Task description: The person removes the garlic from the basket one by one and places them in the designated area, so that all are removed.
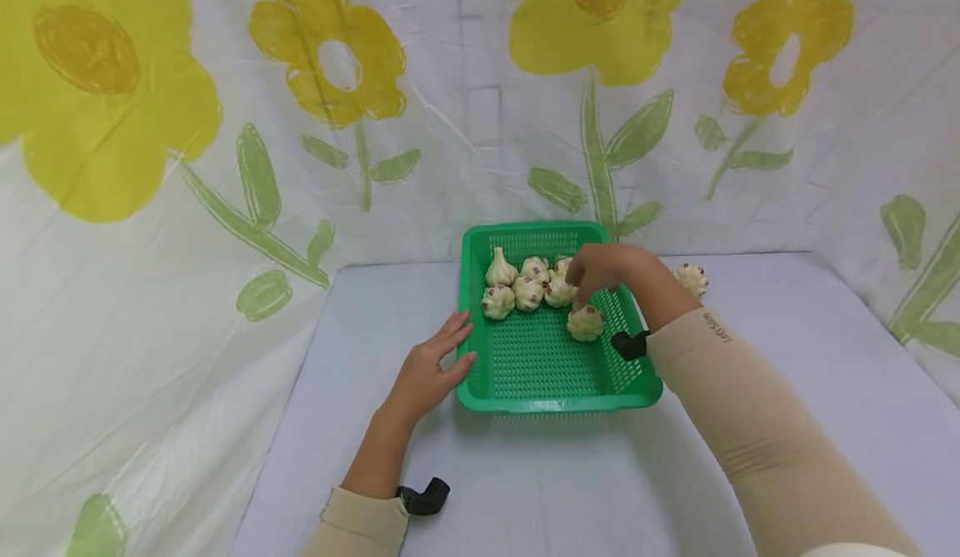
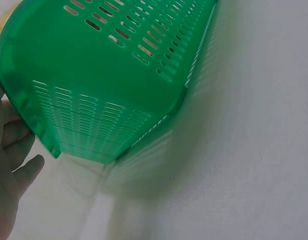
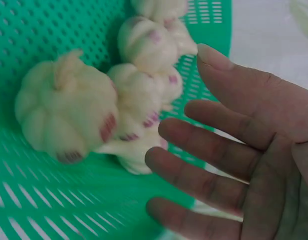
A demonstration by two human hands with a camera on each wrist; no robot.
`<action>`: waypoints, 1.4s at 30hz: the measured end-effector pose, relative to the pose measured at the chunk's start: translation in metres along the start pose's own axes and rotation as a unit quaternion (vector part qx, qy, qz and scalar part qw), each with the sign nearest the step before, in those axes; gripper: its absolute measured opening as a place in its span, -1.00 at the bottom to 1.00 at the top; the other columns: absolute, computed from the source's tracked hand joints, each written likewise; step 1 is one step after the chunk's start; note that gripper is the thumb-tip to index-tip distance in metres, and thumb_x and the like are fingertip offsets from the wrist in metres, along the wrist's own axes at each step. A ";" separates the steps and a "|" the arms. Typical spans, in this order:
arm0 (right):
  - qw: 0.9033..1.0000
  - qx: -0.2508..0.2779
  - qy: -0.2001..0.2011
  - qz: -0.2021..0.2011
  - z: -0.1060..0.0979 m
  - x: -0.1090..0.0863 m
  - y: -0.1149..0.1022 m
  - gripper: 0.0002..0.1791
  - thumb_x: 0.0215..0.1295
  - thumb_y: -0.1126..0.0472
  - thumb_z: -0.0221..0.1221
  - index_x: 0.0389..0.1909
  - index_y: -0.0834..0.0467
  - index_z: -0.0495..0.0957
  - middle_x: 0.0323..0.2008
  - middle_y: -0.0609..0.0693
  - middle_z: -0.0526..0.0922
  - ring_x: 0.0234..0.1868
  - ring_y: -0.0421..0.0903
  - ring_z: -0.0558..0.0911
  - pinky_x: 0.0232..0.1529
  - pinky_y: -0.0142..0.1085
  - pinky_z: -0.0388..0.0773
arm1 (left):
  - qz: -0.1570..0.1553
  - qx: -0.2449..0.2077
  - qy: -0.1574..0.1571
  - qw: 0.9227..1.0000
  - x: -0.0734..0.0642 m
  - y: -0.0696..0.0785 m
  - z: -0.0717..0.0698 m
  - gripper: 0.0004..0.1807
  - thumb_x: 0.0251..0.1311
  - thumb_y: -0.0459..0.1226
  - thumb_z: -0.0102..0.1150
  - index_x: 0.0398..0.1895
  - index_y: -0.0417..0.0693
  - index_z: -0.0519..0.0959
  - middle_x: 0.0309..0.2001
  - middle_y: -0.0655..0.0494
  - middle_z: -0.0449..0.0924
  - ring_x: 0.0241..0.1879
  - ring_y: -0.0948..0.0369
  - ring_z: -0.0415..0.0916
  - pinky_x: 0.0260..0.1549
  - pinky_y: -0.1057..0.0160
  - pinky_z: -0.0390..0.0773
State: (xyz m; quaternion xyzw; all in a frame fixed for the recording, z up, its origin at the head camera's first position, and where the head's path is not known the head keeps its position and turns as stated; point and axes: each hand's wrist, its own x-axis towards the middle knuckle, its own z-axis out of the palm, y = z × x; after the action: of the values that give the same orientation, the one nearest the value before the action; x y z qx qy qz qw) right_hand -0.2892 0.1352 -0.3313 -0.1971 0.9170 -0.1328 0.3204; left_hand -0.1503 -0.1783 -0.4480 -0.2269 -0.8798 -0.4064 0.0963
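Observation:
A green plastic basket (image 1: pixel 558 404) stands on the table with several garlic bulbs (image 1: pixel 528 293) grouped toward its back. My left hand (image 1: pixel 431 373) touches the basket's left rim with extended fingers; in the left wrist view its fingertips meet the rim edge. Over the right part of the basket is my right hand (image 1: pixel 606 265). Closest to it in the head view is one garlic bulb (image 1: pixel 586 324), apart from the group. The right wrist view shows the right hand (image 3: pixel 228 160) with spread fingers, nothing held, beside that larger bulb (image 3: pixel 66 110).
Another garlic bulb (image 1: pixel 692 280) lies on the table to the right of the basket, partly behind the right forearm. A white table (image 1: pixel 525 490) carries everything. Behind it hangs a white curtain (image 1: pixel 465 157) printed with yellow flowers.

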 end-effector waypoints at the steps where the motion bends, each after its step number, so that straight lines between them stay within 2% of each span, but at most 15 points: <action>1: 1.000 0.005 -0.006 0.002 0.002 0.002 0.001 -0.29 0.18 -0.01 0.38 0.32 0.18 0.45 0.27 0.18 0.48 0.22 0.16 0.51 -0.03 -0.04 0.66 | -0.002 -0.001 -0.001 1.000 0.000 0.000 0.000 -0.45 0.34 -0.13 0.18 0.36 -0.11 0.43 0.46 0.18 0.26 0.46 0.21 0.17 0.31 0.05 0.38; 8: 0.999 0.036 -0.031 0.006 0.016 0.016 0.005 -0.33 0.22 0.04 0.35 0.33 0.16 0.44 0.30 0.14 0.47 0.29 0.14 0.46 0.11 0.09 0.57 | -0.006 -0.004 -0.002 1.000 -0.001 0.000 0.000 -0.45 0.35 -0.12 0.17 0.36 -0.10 0.42 0.47 0.21 0.25 0.47 0.23 0.15 0.31 0.04 0.38; 16: 0.998 0.033 -0.048 0.019 0.025 0.027 0.003 -0.36 0.18 0.11 0.37 0.29 0.15 0.49 0.27 0.14 0.51 -0.01 0.04 0.62 -0.06 -0.07 0.65 | 0.001 0.000 0.001 1.000 0.000 0.000 0.001 -0.45 0.34 -0.15 0.18 0.34 -0.16 0.44 0.46 0.19 0.26 0.46 0.20 0.17 0.30 0.02 0.39; 19: 0.997 0.037 -0.065 0.022 0.028 0.029 0.005 -0.34 0.19 0.13 0.37 0.32 0.17 0.46 0.30 0.17 0.47 0.02 0.10 0.61 -0.06 -0.07 0.66 | -0.001 -0.002 0.001 1.000 0.000 0.000 0.002 -0.45 0.34 -0.14 0.18 0.35 -0.14 0.44 0.46 0.20 0.25 0.46 0.21 0.17 0.31 0.03 0.39; 22: 0.996 0.033 -0.074 0.022 0.033 0.032 0.007 -0.35 0.20 0.16 0.35 0.33 0.16 0.45 0.32 0.17 0.45 0.14 0.14 0.57 -0.04 -0.08 0.66 | -0.002 -0.005 0.002 1.000 0.000 -0.001 0.003 -0.45 0.34 -0.15 0.18 0.34 -0.15 0.44 0.46 0.20 0.26 0.46 0.20 0.17 0.31 0.02 0.39; 28: 0.997 0.024 -0.077 0.011 0.041 0.036 0.010 -0.35 0.19 0.26 0.33 0.34 0.14 0.44 0.36 0.17 0.39 0.26 0.11 0.48 0.00 -0.18 0.64 | 0.004 -0.005 0.006 1.000 0.000 -0.003 0.003 -0.46 0.34 -0.16 0.19 0.34 -0.17 0.44 0.46 0.18 0.27 0.47 0.20 0.17 0.30 0.02 0.39; 34: 0.998 -0.003 -0.056 -0.026 0.045 0.040 0.014 -0.33 0.16 0.27 0.34 0.34 0.10 0.45 0.35 0.16 0.39 0.22 0.04 0.47 -0.02 -0.19 0.61 | 0.001 -0.010 0.006 1.000 0.000 -0.003 0.003 -0.46 0.34 -0.15 0.19 0.35 -0.11 0.44 0.46 0.21 0.26 0.47 0.22 0.16 0.32 0.04 0.38; 39: 0.997 0.034 -0.043 -0.059 0.049 0.045 0.021 -0.33 0.15 0.29 0.32 0.34 0.14 0.44 0.35 0.19 0.40 0.05 -0.02 0.50 -0.13 -0.21 0.61 | -0.003 -0.014 0.003 1.000 0.000 -0.002 0.003 -0.46 0.34 -0.16 0.19 0.35 -0.13 0.44 0.46 0.23 0.26 0.48 0.22 0.14 0.33 0.05 0.37; 42: 0.996 0.056 -0.036 -0.064 0.052 0.048 0.025 -0.34 0.19 0.26 0.31 0.36 0.10 0.43 0.37 0.17 0.38 0.17 0.04 0.50 -0.05 -0.16 0.61 | -0.003 -0.014 0.002 1.000 0.001 -0.002 0.003 -0.46 0.34 -0.16 0.19 0.34 -0.15 0.44 0.46 0.24 0.25 0.48 0.22 0.13 0.33 0.04 0.36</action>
State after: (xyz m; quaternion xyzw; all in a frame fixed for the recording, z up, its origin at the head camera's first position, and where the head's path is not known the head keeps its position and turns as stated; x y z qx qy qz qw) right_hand -0.2971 0.1300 -0.4054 -0.2419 0.8812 -0.1974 0.3550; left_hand -0.1520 -0.1768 -0.4509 -0.2251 -0.8743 -0.4197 0.0934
